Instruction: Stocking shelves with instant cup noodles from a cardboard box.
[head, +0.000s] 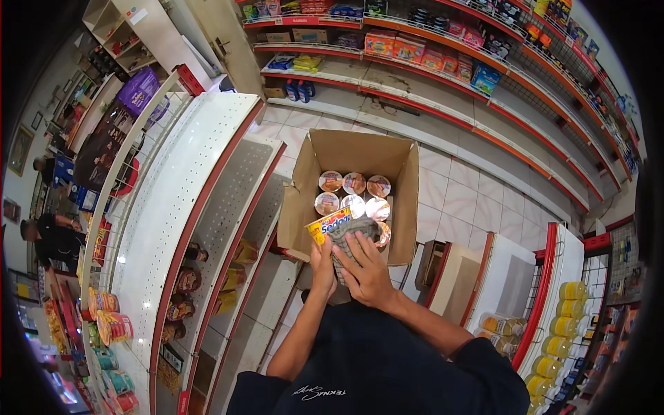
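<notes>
My left hand [322, 267] grips a yellow Mie Sedaap instant noodle cup [329, 222], tilted on its side above an open cardboard box [358, 148]. My right hand [367, 272] presses a grey cloth [354, 234] against the cup, its fingers spread over the fabric. The cloth hides much of the cup's side. Inside the box stand several noodle cups [354, 183] with their round lids facing up. The held cup and the cloth cover part of the nearest ones.
A white perforated shelf [171, 150] stands at left, with noodle cups [114, 327] near its end. Wall shelves [415, 85] with packaged goods run along the far side. Yellow-labelled bottles [561, 327] line a shelf at right. Two people [54, 236] are in the background at far left.
</notes>
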The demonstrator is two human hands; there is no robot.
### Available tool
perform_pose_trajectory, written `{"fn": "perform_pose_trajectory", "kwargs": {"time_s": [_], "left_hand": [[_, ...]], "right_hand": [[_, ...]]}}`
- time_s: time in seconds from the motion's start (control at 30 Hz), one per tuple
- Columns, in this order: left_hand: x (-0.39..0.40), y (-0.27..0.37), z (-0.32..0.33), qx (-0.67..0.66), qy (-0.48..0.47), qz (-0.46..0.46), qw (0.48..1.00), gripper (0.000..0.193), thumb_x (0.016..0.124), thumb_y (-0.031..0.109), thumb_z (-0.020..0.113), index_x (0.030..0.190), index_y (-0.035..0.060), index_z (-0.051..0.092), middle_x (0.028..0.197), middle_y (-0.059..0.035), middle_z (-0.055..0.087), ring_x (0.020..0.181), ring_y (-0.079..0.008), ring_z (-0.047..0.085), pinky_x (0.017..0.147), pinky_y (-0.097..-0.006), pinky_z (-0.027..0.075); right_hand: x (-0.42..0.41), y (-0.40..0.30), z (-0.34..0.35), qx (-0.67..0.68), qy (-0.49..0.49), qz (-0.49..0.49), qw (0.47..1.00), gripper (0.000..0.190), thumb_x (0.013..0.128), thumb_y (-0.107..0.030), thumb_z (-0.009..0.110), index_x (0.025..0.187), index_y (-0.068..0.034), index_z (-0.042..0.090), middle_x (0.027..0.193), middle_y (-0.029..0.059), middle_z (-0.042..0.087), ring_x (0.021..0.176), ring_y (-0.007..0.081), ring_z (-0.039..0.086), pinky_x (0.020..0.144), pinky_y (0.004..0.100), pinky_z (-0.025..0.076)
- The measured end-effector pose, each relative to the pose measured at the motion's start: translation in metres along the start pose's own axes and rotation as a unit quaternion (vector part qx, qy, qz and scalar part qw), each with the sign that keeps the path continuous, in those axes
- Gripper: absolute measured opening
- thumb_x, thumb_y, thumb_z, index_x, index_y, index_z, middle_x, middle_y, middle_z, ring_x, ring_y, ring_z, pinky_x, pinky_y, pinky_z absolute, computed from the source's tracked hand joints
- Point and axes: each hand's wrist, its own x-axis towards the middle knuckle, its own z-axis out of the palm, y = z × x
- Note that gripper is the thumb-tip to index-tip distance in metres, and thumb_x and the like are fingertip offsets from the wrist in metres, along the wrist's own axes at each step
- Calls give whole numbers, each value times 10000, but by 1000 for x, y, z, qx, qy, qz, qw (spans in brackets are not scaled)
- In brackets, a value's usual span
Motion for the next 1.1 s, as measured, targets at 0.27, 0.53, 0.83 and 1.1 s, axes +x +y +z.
{"fn": "perform_pose_trajectory", "kwargs": {"time_s": [0.27, 0.53, 0.83, 1.1], "left_hand": [[-9, 4, -6, 1, -54, 8, 998, 431, 1062, 355, 473, 1374, 58, 471, 1314, -92, 590, 1176, -183, 606, 1005, -338, 486], [-3, 3, -1, 9, 18, 70, 997, 471, 1027, 407, 563, 1333, 58, 492, 1223, -76, 617, 1080, -157, 635, 937, -311, 517], [-4, 6, -8, -98, 13, 33, 995, 495, 1050, 400, 516, 1414, 107, 353, 1342, -106, 513, 1231, -173, 542, 1023, -328, 467], [-12, 17, -11, -44, 4, 45, 998, 470, 1041, 324, 560, 1400, 61, 406, 1285, -88, 574, 1142, -155, 605, 951, -311, 515]], "right_hand": [[29, 27, -6, 263, 15, 151, 953, 603, 997, -177, 510, 1540, 12, 329, 1582, 275, 317, 1482, 397, 301, 1194, 413, 248], [21, 10, 10, 89, 6, -10, 996, 580, 943, -128, 566, 1509, -73, 450, 1593, 281, 289, 1476, 466, 272, 1191, 464, 249], [30, 5, 10, 122, -12, 26, 992, 576, 944, -135, 569, 1498, -31, 448, 1603, 255, 291, 1492, 452, 246, 1193, 479, 239], [30, 10, 16, 293, 45, 118, 948, 643, 976, -166, 528, 1549, 21, 304, 1587, 259, 321, 1499, 387, 265, 1199, 420, 240]]}}
